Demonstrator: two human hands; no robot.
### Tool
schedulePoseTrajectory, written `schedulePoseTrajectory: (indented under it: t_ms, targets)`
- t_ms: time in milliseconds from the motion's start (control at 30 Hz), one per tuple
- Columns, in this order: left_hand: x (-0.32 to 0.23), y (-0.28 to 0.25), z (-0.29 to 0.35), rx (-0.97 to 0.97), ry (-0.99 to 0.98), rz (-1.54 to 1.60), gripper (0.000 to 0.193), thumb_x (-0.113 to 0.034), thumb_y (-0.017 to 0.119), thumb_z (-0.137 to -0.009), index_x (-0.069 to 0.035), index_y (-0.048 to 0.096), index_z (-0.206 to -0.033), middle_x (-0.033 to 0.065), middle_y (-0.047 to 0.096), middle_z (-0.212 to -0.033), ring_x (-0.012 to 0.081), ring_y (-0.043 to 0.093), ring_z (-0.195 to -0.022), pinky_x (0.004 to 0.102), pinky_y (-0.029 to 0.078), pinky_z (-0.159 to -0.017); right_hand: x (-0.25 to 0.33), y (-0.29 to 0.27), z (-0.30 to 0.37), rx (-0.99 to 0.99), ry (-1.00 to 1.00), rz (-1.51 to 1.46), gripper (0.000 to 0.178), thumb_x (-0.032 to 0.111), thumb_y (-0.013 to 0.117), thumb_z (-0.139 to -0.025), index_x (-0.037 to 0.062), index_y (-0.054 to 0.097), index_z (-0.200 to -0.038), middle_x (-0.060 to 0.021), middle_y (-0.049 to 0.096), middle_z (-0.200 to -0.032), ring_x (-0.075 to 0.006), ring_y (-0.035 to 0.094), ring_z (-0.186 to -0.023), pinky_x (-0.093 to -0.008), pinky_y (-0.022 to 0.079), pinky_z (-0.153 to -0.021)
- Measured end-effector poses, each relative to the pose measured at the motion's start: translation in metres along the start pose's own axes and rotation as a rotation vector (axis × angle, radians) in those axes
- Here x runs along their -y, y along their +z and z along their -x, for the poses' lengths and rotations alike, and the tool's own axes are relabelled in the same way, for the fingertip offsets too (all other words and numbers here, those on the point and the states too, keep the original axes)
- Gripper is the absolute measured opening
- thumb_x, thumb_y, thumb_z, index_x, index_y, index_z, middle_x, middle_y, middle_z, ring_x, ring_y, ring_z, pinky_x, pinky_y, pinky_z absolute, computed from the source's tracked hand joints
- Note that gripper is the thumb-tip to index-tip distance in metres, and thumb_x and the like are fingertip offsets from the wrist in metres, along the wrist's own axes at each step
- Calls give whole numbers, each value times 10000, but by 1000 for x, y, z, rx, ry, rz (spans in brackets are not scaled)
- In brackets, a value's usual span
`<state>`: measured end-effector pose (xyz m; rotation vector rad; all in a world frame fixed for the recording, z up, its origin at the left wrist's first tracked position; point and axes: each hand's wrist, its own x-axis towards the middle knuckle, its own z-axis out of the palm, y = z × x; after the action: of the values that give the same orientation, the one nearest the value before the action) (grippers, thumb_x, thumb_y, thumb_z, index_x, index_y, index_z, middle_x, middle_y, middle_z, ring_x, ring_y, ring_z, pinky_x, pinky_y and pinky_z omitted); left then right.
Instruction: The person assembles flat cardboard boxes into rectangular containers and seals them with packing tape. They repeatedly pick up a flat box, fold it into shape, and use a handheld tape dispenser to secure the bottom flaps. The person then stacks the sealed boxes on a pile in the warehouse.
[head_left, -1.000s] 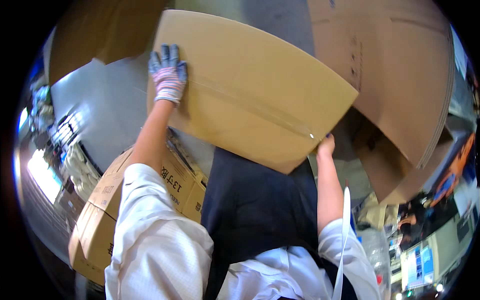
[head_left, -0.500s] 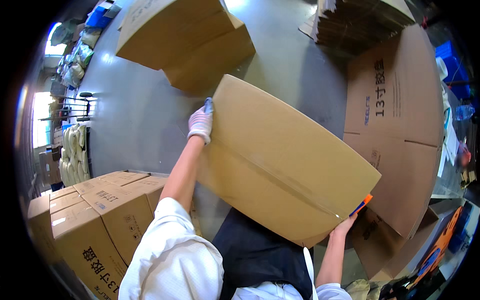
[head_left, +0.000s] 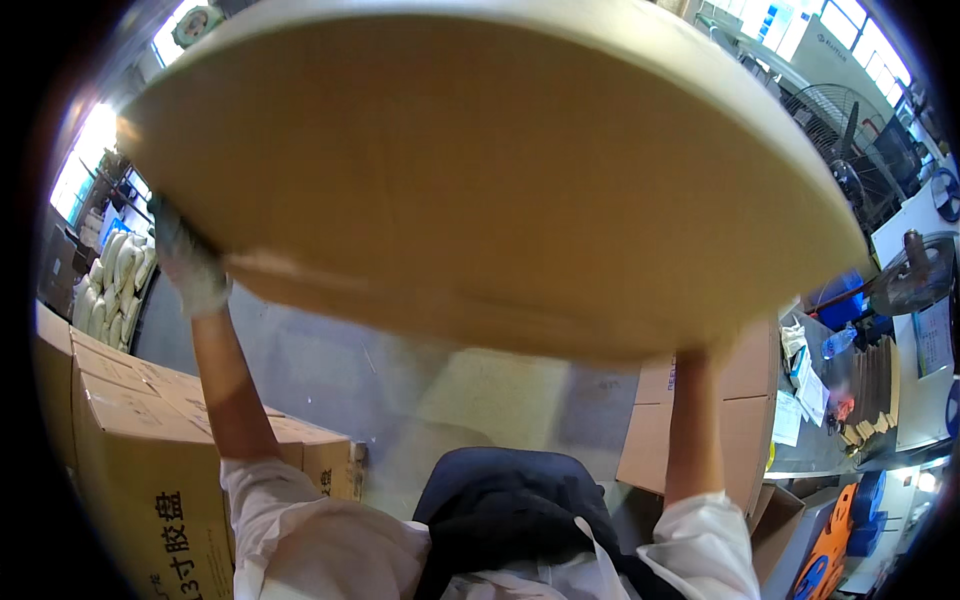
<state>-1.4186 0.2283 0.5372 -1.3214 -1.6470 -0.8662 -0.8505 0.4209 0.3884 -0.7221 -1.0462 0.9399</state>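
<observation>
A large brown cardboard box (head_left: 480, 190) is raised high in front of me and fills the upper part of the view, blurred by motion. My left hand (head_left: 190, 265), in a pale knitted glove, is closed on its left edge. On the other side, my right hand (head_left: 702, 358) bears the box at its lower right edge. The fingers of that hand are hidden behind the cardboard, and only the wrist and forearm show plainly. Both arms are stretched forward in white sleeves.
Closed cartons (head_left: 150, 420) are stacked at my left. Flat cardboard (head_left: 650, 440) stands at the right, beside a bench (head_left: 800, 455) with papers and a bottle. A fan (head_left: 845, 130) and an orange-and-blue object (head_left: 830, 540) are farther right; white sacks (head_left: 120, 280) lie at the far left.
Both hands have lifted the box upward and away from my body, turning it level. My view has tilted up. The orange-and-blue item at my right hand is now out of sight.
</observation>
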Motion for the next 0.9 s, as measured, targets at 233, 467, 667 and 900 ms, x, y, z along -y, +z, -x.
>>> schedulePoseTrajectory:
  t_ms: [233, 467, 667, 900]
  targets:
    - [33, 111, -79, -55, -730, 335, 678, -541, 342, -975, -55, 333, -1448, 157, 419, -1451, 343, 414, -1316, 363, 334, -1063, 8, 183, -186, -219, -191, 137, 319, 220, 585, -939, -5, 508, -1151, -71, 596, -1044, -153, 564, -888, -299, 447, -828]
    - [-61, 127, 89, 220, -275, 690, 536, -248, 434, -1000, -1, 303, -1457, 140, 364, -1488, 230, 351, -1365, 327, 270, -1118, -60, -9, 16, 221, 428, 13, 274, 180, 554, -937, 25, 536, -1164, -13, 582, -1040, -84, 513, -945, -242, 412, -863]
    - [-298, 112, 243, 1013, -850, 838, 530, -240, 541, -966, -33, 380, -1426, 98, 470, -1422, 194, 502, -1237, 314, 388, -1031, 8, -280, 262, -343, 1084, 257, 497, 436, 635, -884, -6, 611, -1111, -68, 661, -981, -142, 629, -860, -301, 488, -817]
    - [-561, 93, 359, 1753, -272, 893, 414, -242, 548, -948, -30, 525, -1303, 151, 595, -1275, 231, 558, -1193, 320, 420, -1000, 97, -408, 463, -735, 1458, 391, 521, 393, 700, -831, -38, 582, -1100, -118, 657, -994, -177, 640, -859, -323, 507, -785]
